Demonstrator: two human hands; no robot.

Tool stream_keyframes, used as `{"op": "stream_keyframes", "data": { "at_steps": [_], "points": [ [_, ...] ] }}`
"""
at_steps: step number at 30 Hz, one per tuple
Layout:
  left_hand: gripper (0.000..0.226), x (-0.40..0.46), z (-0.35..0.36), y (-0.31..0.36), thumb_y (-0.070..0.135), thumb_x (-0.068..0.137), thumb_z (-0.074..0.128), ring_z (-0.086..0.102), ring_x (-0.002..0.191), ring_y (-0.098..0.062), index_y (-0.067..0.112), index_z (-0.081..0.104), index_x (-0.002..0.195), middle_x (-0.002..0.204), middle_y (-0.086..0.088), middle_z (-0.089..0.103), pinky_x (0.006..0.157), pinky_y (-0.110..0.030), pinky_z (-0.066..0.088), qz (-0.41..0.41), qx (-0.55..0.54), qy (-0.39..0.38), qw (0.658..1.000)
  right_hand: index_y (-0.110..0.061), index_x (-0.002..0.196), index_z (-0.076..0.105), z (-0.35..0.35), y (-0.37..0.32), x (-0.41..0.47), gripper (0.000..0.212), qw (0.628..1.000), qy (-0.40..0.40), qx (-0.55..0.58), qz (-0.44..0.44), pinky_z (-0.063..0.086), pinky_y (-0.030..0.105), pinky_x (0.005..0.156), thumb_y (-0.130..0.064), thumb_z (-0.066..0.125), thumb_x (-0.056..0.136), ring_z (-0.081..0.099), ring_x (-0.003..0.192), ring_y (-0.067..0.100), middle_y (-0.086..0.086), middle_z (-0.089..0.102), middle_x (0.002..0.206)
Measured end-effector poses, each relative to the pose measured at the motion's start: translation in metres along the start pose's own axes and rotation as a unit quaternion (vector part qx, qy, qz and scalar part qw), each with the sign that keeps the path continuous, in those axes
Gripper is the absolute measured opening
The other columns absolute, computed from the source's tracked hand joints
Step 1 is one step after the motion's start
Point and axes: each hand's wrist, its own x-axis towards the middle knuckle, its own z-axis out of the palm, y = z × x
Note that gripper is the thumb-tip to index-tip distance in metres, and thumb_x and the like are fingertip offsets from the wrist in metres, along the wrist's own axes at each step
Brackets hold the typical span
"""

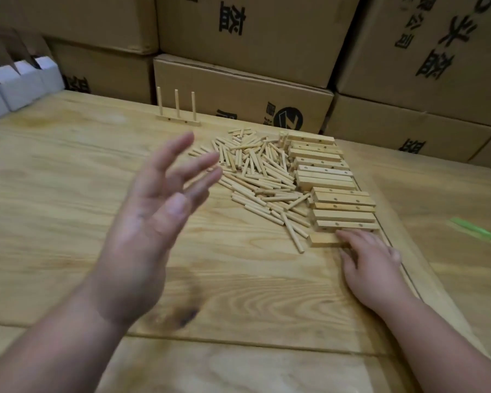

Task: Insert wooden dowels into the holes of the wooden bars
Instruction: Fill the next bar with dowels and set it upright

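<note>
Left hand [153, 211]: raised above the table [54, 171], fingers spread and relaxed, holding nothing.
Right hand [369, 265]: flat on the table, fingers straight; fingertips touch the nearest bar [323, 240], no real grip.
Dowels [261, 177]: loose heap just beyond the left fingertips.
Bars [332, 180]: rows beyond the right fingertips, holes up on most.
Finished bar [178, 119]: three dowels upright, well beyond the left fingers, by the boxes [238, 92].
Risk: dragging the near bar by fingertips alone could let it slip or twist; a careless left reach could scatter dowels.
</note>
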Motion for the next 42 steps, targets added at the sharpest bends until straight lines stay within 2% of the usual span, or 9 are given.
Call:
{"op": "stream_keyframes", "data": {
  "at_steps": [4,8,13,18,23,28,34,38,42],
  "points": [
    [0.037,-0.025,0.013,-0.067,0.019,0.089,0.076,0.062,0.123,-0.006,0.037,0.063,0.118,0.121,0.011,0.071,0.107,-0.025,0.047,-0.134,0.197,0.038,0.971,-0.034,0.118,0.066,-0.005,0.004,0.003,0.029,0.999,0.027,-0.015,-0.029,0.02,0.033,0.095,-0.018,0.061,0.094,0.052,0.119,0.014,-0.016,0.061,0.116],
    [0.05,-0.001,0.016,-0.093,-0.001,0.087,0.069,0.062,0.082,0.002,0.047,0.064,0.098,0.105,0.011,0.061,0.084,-0.009,0.047,-0.104,0.394,0.06,0.911,-0.036,0.114,0.066,-0.008,-0.018,0.002,0.027,0.99,0.057,0.119,-0.055,0.039,0.023,0.091,-0.02,0.064,0.093,0.055,0.104,-0.004,-0.028,0.057,0.107],
    [0.048,0.024,0.034,-0.105,-0.008,0.095,0.055,0.076,0.088,-0.009,0.036,0.063,0.111,0.115,0.008,0.069,0.09,-0.035,0.059,-0.182,0.199,0.071,0.96,-0.041,0.105,0.067,0.001,-0.092,0.01,0.03,0.912,0.035,0.406,0.039,0.048,0.013,0.077,-0.016,0.073,0.089,0.064,0.09,-0.005,-0.022,0.07,0.098],
    [0.022,0.03,0.038,-0.114,0.014,0.093,0.069,0.072,0.107,-0.032,0.004,0.066,0.112,0.112,-0.018,0.075,0.096,-0.049,0.057,-0.245,-0.013,0.108,0.963,-0.033,0.103,0.067,0.007,-0.137,0.018,0.025,0.885,-0.007,0.465,-0.013,0.056,0.024,0.075,-0.017,0.076,0.086,0.068,0.086,0.006,-0.012,0.072,0.093],
    [0.017,0.042,0.016,-0.111,0.023,0.092,0.065,0.076,0.08,-0.023,0.009,0.067,0.101,0.091,-0.009,0.078,0.07,-0.034,0.063,-0.244,-0.098,0.164,0.951,-0.03,0.077,0.058,0.011,-0.106,0.018,0.015,0.977,0.092,0.193,0.015,0.044,0.029,0.07,-0.035,0.064,0.09,0.059,0.083,0.008,-0.014,0.06,0.078],
    [0.016,0.055,0.005,-0.112,0.016,0.099,0.055,0.071,0.071,-0.016,0.011,0.067,0.108,0.082,-0.004,0.075,0.062,-0.029,0.061,-0.268,-0.152,0.16,0.938,-0.027,0.094,0.067,0.029,-0.091,0.008,0.021,0.994,0.046,0.089,0.052,0.051,0.034,0.079,-0.047,0.063,0.088,0.059,0.092,0.017,-0.011,0.055,0.091],
    [0.02,0.064,-0.003,-0.119,0.017,0.094,0.059,0.074,0.083,-0.023,0.011,0.078,0.097,0.101,-0.013,0.075,0.066,-0.034,0.061,-0.293,-0.175,0.104,0.934,-0.036,0.085,0.056,0.034,-0.097,0.012,0.008,0.974,0.117,0.184,0.058,0.043,0.025,0.061,-0.041,0.058,0.092,0.056,0.074,0.002,-0.017,0.055,0.083],
    [0.043,0.065,-0.009,-0.121,0.026,0.081,0.066,0.069,0.059,-0.02,0.025,0.061,0.123,0.091,-0.012,0.076,0.049,-0.028,0.056,-0.271,-0.183,0.122,0.937,-0.035,0.089,0.058,0.039,-0.125,0.037,0.008,0.934,0.087,0.346,0.036,0.047,0.018,0.06,-0.033,0.059,0.096,0.063,0.071,0.001,-0.014,0.066,0.075],
    [0.019,0.072,-0.017,-0.121,0.03,0.087,0.066,0.055,0.043,-0.016,0.04,0.067,0.103,0.086,-0.009,0.074,0.035,-0.021,0.04,-0.256,-0.115,0.141,0.949,-0.035,0.092,0.06,0.052,-0.142,0.049,0.009,0.907,0.073,0.414,-0.013,0.048,0.017,0.06,-0.028,0.063,0.096,0.064,0.069,0.007,-0.013,0.066,0.077]
  ]
}}
